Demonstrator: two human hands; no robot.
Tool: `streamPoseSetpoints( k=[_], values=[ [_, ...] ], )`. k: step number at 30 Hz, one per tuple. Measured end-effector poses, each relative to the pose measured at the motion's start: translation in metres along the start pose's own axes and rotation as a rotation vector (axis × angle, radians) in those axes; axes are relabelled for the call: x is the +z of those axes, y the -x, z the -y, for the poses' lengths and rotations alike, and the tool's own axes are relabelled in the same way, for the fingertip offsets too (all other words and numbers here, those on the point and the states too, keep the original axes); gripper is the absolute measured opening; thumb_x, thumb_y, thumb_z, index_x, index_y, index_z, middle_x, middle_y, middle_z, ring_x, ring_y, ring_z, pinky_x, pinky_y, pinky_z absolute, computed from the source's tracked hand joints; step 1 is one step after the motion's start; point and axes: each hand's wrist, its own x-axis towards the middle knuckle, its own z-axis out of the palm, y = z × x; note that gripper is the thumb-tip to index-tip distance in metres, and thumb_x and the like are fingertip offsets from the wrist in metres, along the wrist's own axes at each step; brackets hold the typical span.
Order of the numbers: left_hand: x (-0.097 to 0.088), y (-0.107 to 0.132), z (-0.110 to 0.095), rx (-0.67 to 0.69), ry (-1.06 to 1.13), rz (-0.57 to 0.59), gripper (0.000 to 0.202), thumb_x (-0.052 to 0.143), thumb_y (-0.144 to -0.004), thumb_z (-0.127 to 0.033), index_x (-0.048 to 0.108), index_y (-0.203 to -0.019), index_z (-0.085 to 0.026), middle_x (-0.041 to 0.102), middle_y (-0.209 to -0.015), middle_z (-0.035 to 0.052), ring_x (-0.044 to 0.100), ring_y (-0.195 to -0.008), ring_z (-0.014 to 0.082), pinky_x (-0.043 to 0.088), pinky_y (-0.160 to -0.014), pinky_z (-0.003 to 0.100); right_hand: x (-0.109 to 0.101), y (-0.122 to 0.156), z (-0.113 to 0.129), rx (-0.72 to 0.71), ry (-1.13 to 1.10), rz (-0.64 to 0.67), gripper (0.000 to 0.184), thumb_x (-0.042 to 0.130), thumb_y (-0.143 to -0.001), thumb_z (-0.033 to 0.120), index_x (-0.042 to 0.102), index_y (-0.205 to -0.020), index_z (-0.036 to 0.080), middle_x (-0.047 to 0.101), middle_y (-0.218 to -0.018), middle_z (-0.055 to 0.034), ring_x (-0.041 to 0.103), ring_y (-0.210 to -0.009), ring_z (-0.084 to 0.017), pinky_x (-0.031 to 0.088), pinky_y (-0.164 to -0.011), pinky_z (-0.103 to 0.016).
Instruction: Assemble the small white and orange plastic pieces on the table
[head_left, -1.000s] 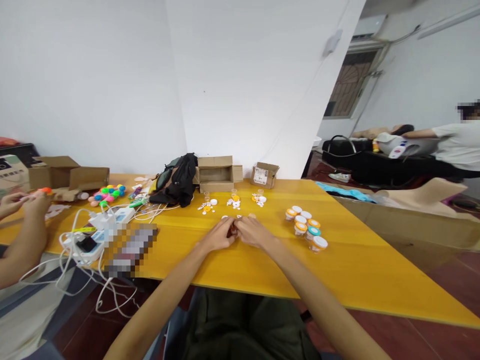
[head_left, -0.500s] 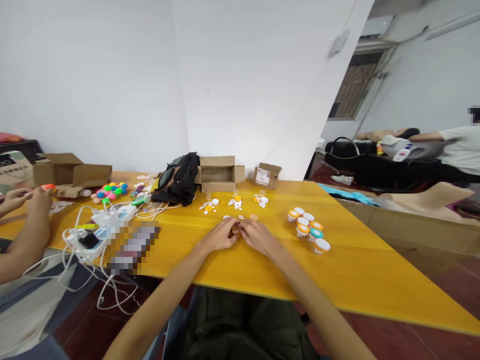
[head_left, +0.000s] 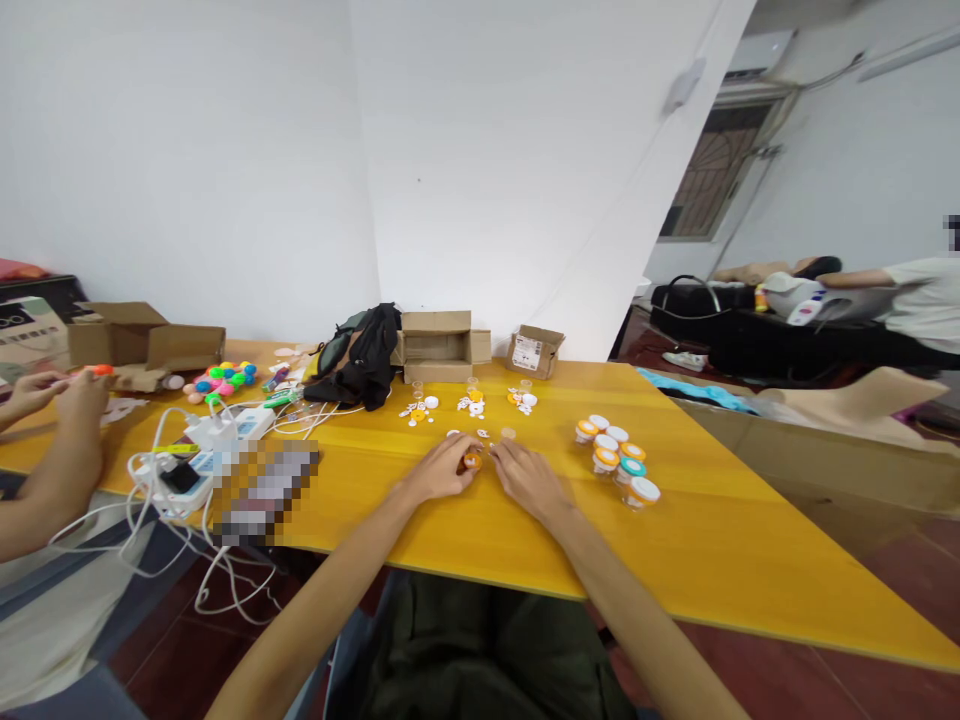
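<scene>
Orange marks the small capped jar (head_left: 473, 460) at the centre of the frame, standing on the yellow table (head_left: 712, 560) between the person's two hands. The left hand (head_left: 442, 470) curls around it, fingertips pinched on its left side and cap. The right hand (head_left: 529, 478) lies just to the right of it, fingers loosely spread and flat toward the table, touching nothing that can be made out; it seems to be apart from the jar.

Judging by the grip, the step in hand is fitting or steadying the cap, and it goes best if the left hand keeps the jar upright on the table while pressure comes straight down, since so small a jar tips easily. Loose white and orange bits (head_left: 471, 404) lie just above the hands, near enough to be knocked by a careless wrist. Right of centre stands a cluster of finished jars (head_left: 616, 458) with orange, white and teal caps. At the far left edge, another person's hands (head_left: 56, 395) hold something orange.
</scene>
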Motion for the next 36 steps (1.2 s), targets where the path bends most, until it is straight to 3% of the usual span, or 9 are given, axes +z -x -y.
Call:
streamPoseSetpoints(
  k=[6,14,20,29,32,36],
  values=[
    [0.000,0.000,0.001,0.005,0.026,-0.022,0.035,0.055,-0.078,-0.011,0.059,-0.110,-0.025,0.065,-0.102,0.0047,0.060,-0.095,0.0210,0.049,-0.092,0.034,-0.006,-0.001,0.005,-0.003,0.029,0.068,0.029,0.040,-0.093,0.010,0.063,-0.108,0.021,0.066,-0.110,-0.0129,0.063,-0.102,-0.023,0.048,-0.078,-0.029],
    [-0.001,0.000,0.001,0.011,0.042,-0.004,0.028,0.054,-0.083,-0.013,0.059,-0.109,-0.023,0.065,-0.108,0.0051,0.058,-0.104,0.0207,0.046,-0.097,0.035,0.000,0.001,0.001,0.061,-0.107,-0.027,0.029,0.038,-0.096,0.017,0.065,-0.102,0.021,0.068,-0.109,-0.0107,0.065,-0.096,-0.021,0.048,-0.074,-0.029],
    [-0.001,-0.001,0.001,0.015,0.127,-0.041,0.024,0.056,-0.084,-0.013,0.060,-0.106,-0.022,0.066,-0.108,0.0050,0.059,-0.105,0.0205,0.046,-0.096,0.035,0.002,0.001,0.002,0.110,-0.372,-0.101,0.024,0.043,-0.093,0.021,0.067,-0.097,0.023,0.072,-0.098,-0.0050,0.067,-0.088,-0.019,0.048,-0.076,-0.028],
    [-0.002,-0.003,0.000,0.005,0.210,-0.041,0.020,0.060,-0.084,-0.016,0.061,-0.103,-0.022,0.066,-0.104,0.0048,0.059,-0.101,0.0204,0.046,-0.094,0.035,0.012,-0.006,0.003,0.147,-0.889,-0.124,0.013,0.052,-0.083,0.022,0.063,-0.088,0.022,0.075,-0.088,-0.0034,0.070,-0.081,-0.019,0.054,-0.079,-0.032],
    [-0.001,-0.003,0.001,0.033,0.214,-0.051,0.018,0.061,-0.085,-0.017,0.061,-0.102,-0.022,0.066,-0.104,0.0046,0.060,-0.100,0.0199,0.046,-0.093,0.034,0.019,-0.009,0.001,0.168,-1.033,-0.168,0.007,0.057,-0.079,0.026,0.061,-0.082,0.022,0.073,-0.081,-0.0022,0.069,-0.076,-0.018,0.056,-0.075,-0.032],
    [-0.001,-0.002,0.002,0.094,0.176,-0.059,0.016,0.059,-0.087,-0.018,0.062,-0.102,-0.022,0.064,-0.110,0.0061,0.060,-0.103,0.0197,0.046,-0.095,0.035,0.020,-0.010,0.001,0.234,-1.228,-0.162,0.019,0.065,-0.072,0.038,0.061,-0.079,0.021,0.069,-0.073,-0.0012,0.066,-0.066,-0.017,0.054,-0.054,-0.027]
  ],
)
